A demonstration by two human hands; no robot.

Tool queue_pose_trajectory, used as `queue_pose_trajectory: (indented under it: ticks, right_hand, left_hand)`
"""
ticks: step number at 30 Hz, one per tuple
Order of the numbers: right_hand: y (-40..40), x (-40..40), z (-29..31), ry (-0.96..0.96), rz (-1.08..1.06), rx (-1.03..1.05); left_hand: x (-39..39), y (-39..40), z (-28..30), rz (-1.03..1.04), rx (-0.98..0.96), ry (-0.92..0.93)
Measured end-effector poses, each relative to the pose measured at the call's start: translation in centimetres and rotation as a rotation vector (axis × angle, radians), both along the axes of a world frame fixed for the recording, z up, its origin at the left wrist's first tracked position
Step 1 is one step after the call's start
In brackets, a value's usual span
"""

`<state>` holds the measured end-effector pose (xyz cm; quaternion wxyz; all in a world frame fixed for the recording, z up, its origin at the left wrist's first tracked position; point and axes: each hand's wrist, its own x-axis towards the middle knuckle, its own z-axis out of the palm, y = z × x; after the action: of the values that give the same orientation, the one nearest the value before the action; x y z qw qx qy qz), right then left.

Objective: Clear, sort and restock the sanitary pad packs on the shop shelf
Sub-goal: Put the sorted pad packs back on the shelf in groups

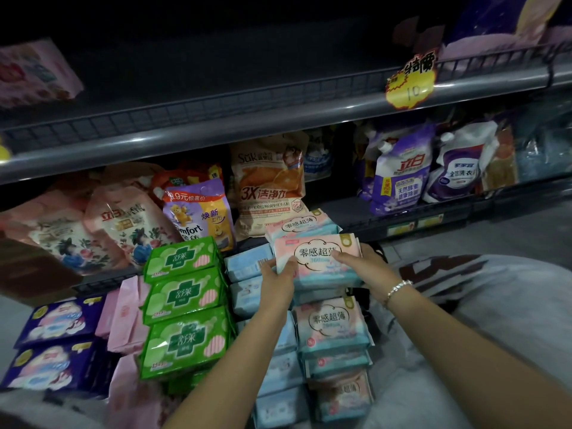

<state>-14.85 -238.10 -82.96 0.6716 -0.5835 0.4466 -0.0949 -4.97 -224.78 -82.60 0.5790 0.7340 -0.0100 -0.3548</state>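
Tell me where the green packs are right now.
Head view, left of centre: the green packs sit in a stacked row between the pink packs and the light-blue packs, left of both hands.

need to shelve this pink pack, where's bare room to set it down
The upper shelf looks bare between the pink box on its left and the yellow price tag. A smaller gap sits on the lower shelf between the orange pouch and purple pouch. Below both hands, the stacked packs are crowded.

Bare forearms, beaded bracelet (pixel 398 288) on right wrist, light grey trousers (pixel 510 320)
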Motion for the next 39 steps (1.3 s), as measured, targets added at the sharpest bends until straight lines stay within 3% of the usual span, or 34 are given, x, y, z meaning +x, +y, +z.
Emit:
queue_pose_trajectory:
  ticks: [4, 9, 15, 18, 30, 39]
  right_hand:
    - [-0.1, -0.5, -0.4, 0.007, -0.028, -0.024]
    - [-0.5, -2.8, 0.3, 0.176, 0.175, -0.03]
    - [-0.1, -5.1, 0.7, 0.353, 0.462, -0.008]
    - [0.4, -5.1, -0.2, 0.448, 0.484, -0.043]
    - [-0.4, -4.5, -2.7, 0.624, 0.473, -0.269]
    - [1.1, -4.1, -2.0, 0.461, 0.325, -0.436]
  left_hand:
    - [-0.8, 0.7, -0.3, 0.036, -0.036, 0.044]
    - [-1.7, 3.4, -0.7, 0.015, 0.049, 0.108]
    - [-0.5, 6.3, -0.5, -0.321, 0.223, 0.138]
    - [-0.6, 6.4, -1.3, -0.385, 0.245, 0.141]
    - [-2.9, 5.0, -4.5, -0.199, 0.245, 0.032]
    - [-2.8, 4.6, -4.3, -0.089, 0.211, -0.225]
